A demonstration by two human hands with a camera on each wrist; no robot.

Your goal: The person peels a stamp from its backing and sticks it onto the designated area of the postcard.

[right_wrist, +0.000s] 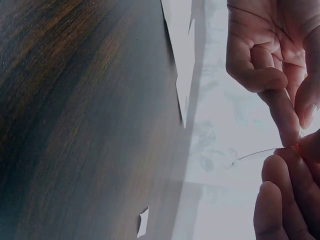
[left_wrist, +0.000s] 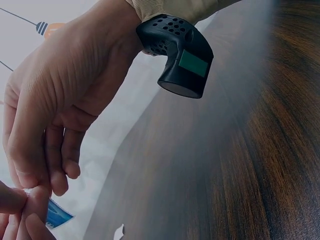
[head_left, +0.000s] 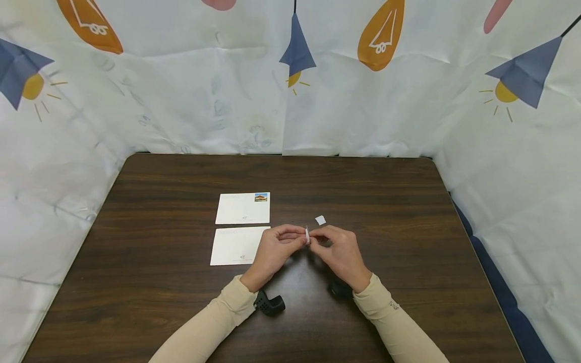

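Observation:
A small stamp (head_left: 307, 235) stands nearly edge-on between both hands above the table; its printed blue face (left_wrist: 59, 215) shows in the left wrist view. My left hand (head_left: 275, 252) pinches it from the left with thumb and fingertips. From the right, the thumb and index finger of my right hand (head_left: 341, 250) pinch it too, and the fingertips of both hands meet there. Behind the left hand lies a white postcard (head_left: 233, 247), partly covered by that hand. Farther back, another postcard (head_left: 240, 210) bears a stamp (head_left: 260, 197) in its upper right corner.
A small white piece of paper (head_left: 320, 220) lies on the dark wooden table (head_left: 399, 201) just beyond the right hand. Black wrist cameras (head_left: 270, 304) hang below the sleeves. A white printed curtain (head_left: 190, 101) surrounds the table's back and sides.

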